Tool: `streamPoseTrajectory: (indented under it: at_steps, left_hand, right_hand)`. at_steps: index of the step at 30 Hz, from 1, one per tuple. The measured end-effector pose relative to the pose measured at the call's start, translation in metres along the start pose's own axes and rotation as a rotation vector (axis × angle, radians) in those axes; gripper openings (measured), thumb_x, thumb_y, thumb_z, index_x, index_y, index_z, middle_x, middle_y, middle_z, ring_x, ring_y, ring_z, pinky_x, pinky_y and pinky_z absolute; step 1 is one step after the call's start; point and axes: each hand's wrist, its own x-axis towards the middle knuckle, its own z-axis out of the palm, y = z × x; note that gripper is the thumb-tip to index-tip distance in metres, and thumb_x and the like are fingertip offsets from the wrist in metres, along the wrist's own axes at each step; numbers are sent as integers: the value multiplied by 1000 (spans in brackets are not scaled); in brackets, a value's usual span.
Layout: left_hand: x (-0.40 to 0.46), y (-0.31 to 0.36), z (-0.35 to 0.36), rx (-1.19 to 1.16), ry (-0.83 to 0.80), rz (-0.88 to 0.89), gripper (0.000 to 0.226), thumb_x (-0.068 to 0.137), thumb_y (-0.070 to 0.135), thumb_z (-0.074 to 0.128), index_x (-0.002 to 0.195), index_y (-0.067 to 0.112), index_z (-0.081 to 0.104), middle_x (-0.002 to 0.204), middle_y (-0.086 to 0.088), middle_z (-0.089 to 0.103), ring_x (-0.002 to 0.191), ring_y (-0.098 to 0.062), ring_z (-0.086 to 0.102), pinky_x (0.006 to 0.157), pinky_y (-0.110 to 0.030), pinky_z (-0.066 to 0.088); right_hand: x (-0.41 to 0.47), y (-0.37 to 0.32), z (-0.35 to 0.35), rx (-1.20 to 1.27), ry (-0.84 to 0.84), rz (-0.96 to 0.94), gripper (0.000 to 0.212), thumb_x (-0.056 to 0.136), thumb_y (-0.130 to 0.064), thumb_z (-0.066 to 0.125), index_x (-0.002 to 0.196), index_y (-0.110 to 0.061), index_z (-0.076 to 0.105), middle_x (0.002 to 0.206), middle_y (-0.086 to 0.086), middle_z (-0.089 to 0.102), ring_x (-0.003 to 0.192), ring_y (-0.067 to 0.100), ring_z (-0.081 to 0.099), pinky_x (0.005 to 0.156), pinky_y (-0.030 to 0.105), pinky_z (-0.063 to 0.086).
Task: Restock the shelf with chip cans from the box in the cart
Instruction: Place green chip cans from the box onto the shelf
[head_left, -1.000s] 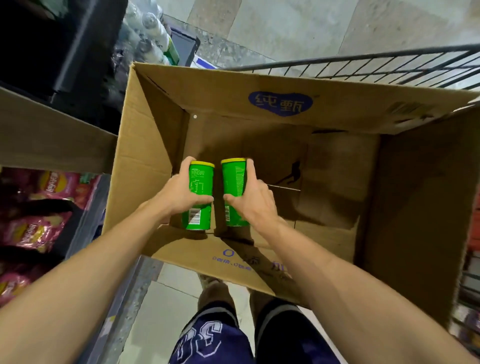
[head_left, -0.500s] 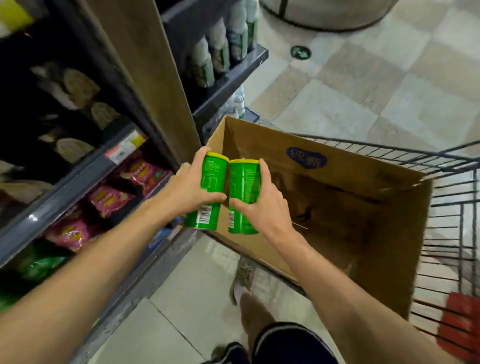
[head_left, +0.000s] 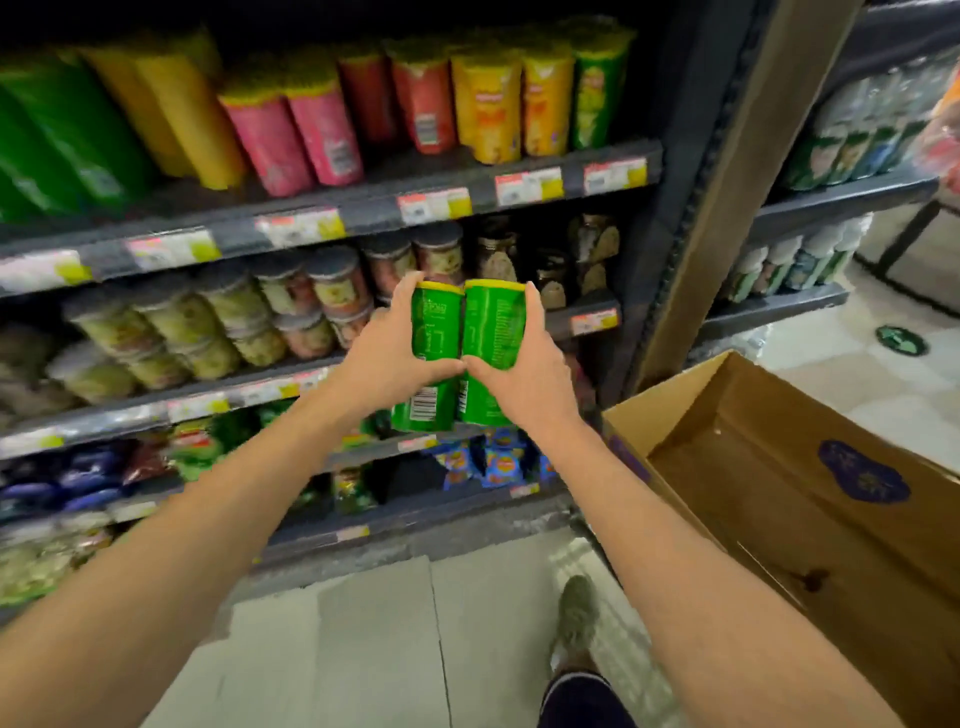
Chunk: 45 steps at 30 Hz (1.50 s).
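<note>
Left hand (head_left: 387, 358) and right hand (head_left: 524, 371) each gripped one green cylindrical chip can, left can (head_left: 434, 338) and right can (head_left: 493, 332) touching, fingers curled round, before the dark metal shelf (head_left: 363, 208).

Dim aisle, motion-blurred shelves (head_left: 332, 218), wide-angle bending at the edges.

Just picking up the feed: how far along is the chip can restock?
Done: the top shelf already carries rows of chip cans, and the box shows no cans in the part visible. In hand: the left hand grips one green can, the right hand grips the other green can, held side by side before the shelving. Left: setting both down.
</note>
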Motion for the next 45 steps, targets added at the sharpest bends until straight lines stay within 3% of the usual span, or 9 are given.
streamPoseTrajectory:
  at_steps: [3, 10, 16, 22, 29, 33, 38, 45]
  left_hand:
    - [-37, -32, -64, 27, 165, -63, 110, 75, 42, 82, 153, 29, 6, 123, -6, 53, 106, -24, 55, 84, -34, 45]
    - [-99, -94, -169, 55, 403, -205, 108, 76, 39, 82, 153, 28, 8, 127, -8, 55, 106, -21, 55, 83, -33, 42]
    - [-115, -135, -211, 67, 533, -228, 107, 76, 35, 82, 153, 26, 8, 120, 6, 49, 104, -12, 52, 86, -27, 40]
    - [-112, -178, -245, 34, 607, -234, 106, 75, 29, 84, 152, 26, 11, 116, 10, 52, 104, -10, 56, 87, -26, 45]
    - [-85, -240, -297, 61, 636, -230, 101, 77, 33, 82, 146, 38, 10, 127, 5, 54, 110, -13, 58, 93, -40, 52]
    - [-56, -270, -342, 114, 647, -183, 95, 76, 29, 83, 143, 36, 15, 124, 7, 51, 112, -16, 57, 93, -37, 50]
    - [-29, -311, -388, 128, 738, -80, 93, 72, 27, 86, 137, 39, 19, 127, 1, 51, 111, -17, 58, 92, -43, 53]
    - [-11, -356, -414, 115, 793, 12, 98, 68, 24, 89, 139, 27, 21, 130, 3, 45, 116, -9, 49, 96, -27, 45]
  right_hand:
    - [0, -66, 40, 54, -77, -136, 110, 83, -46, 75, 157, -33, -6, 145, 9, 49, 127, 30, 52, 96, 44, 48]
    - [-5, -183, 116, 107, -227, -368, 111, 84, -41, 75, 158, -30, -8, 136, 13, 54, 124, 32, 53, 91, 39, 45]
    - [3, -234, 167, 152, -316, -453, 111, 87, -41, 73, 156, -35, -14, 138, 12, 50, 122, 31, 54, 91, 43, 46]
    - [21, -268, 217, 183, -344, -525, 108, 89, -41, 70, 156, -33, -14, 143, 11, 46, 123, 29, 53, 90, 41, 46]
    - [58, -319, 279, 186, -325, -530, 109, 88, -44, 71, 153, -40, -16, 135, 13, 50, 117, 32, 56, 88, 46, 52]
    - [91, -355, 309, 193, -314, -524, 107, 90, -43, 68, 155, -36, -17, 138, 15, 49, 117, 33, 57, 85, 39, 47]
    - [119, -399, 342, 227, -237, -567, 104, 90, -42, 69, 154, -36, -13, 133, 11, 48, 115, 32, 56, 86, 42, 47]
    - [127, -425, 381, 278, -118, -579, 103, 86, -32, 73, 156, -33, -3, 137, 13, 49, 119, 29, 56, 90, 39, 47]
